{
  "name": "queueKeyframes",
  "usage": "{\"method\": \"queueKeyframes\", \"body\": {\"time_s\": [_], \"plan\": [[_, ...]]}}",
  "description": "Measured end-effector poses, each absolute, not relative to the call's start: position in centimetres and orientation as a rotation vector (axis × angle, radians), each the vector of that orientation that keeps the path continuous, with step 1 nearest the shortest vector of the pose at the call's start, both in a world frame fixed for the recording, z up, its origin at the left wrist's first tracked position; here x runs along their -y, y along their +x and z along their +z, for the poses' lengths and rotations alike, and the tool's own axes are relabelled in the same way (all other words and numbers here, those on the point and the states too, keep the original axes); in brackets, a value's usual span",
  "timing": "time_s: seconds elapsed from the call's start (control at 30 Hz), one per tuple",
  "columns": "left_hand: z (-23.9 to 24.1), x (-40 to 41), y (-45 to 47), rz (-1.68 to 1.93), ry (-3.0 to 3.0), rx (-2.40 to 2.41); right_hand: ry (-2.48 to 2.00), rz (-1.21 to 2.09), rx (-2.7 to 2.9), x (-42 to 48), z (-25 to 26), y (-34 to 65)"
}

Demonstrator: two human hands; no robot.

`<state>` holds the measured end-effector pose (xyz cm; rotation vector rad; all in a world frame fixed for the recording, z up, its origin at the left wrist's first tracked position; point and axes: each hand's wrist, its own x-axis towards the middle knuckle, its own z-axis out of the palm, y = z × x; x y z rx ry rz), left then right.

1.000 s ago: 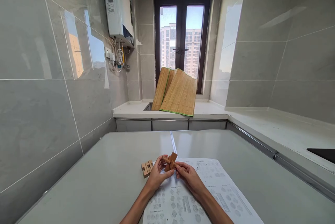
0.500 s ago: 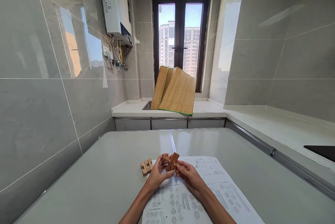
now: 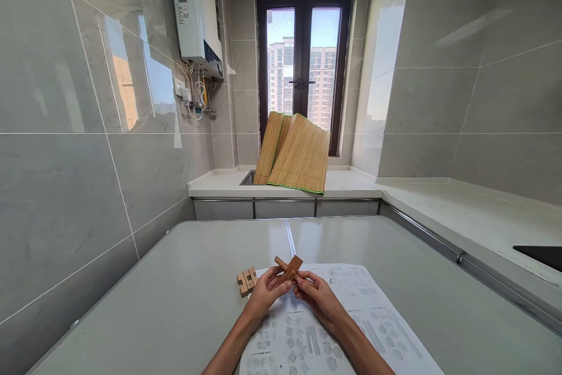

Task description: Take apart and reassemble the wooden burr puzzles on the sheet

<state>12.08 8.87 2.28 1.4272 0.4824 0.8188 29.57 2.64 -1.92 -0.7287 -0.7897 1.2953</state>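
Observation:
Between both hands is a small wooden interlocking puzzle [image 3: 291, 268] of brown crossed pieces, one of them a thin stick that juts up to the left. My left hand [image 3: 266, 292] is closed around its left side, thumb along the lower edge. My right hand [image 3: 315, 289] pinches its right side with thumb and fingers. Just left of my left hand, several notched wooden blocks [image 3: 247, 281] lie side by side, at the edge of a printed instruction sheet [image 3: 302, 334]. The sheet, covered with small diagrams, spreads under both forearms.
The pale table [image 3: 175, 281] has a seam running to its far edge. Behind it is a white counter [image 3: 346, 179] with a bamboo mat [image 3: 298, 155] leaning at the window. A water heater [image 3: 195, 12] hangs on the left wall; another counter [image 3: 483, 211] runs along the right.
The wooden puzzle has turned a little in my hands, and its thin stick now points up and left more plainly. The whole view has shifted very slightly.

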Motion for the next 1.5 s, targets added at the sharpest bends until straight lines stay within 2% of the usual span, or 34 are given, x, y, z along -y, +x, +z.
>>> {"method": "queueKeyframes", "body": {"time_s": [0.43,0.8,1.13,1.5], "plan": [[0.4,-10.0,12.1,0.838,1.489,-0.526,-0.703,1.277,0.694,-2.8,-2.2,29.7],[1.7,-9.1,12.0,0.815,1.508,-0.544,-0.695,1.136,0.562,-3.9,-3.9,31.0],[1.0,-8.7,11.8,1.032,2.014,-0.779,-0.670,1.085,0.450,-3.9,-4.4,32.4],[-0.5,-8.8,11.5,0.986,2.446,-0.881,-0.664,1.160,0.459,-3.4,-3.6,31.6]]}}
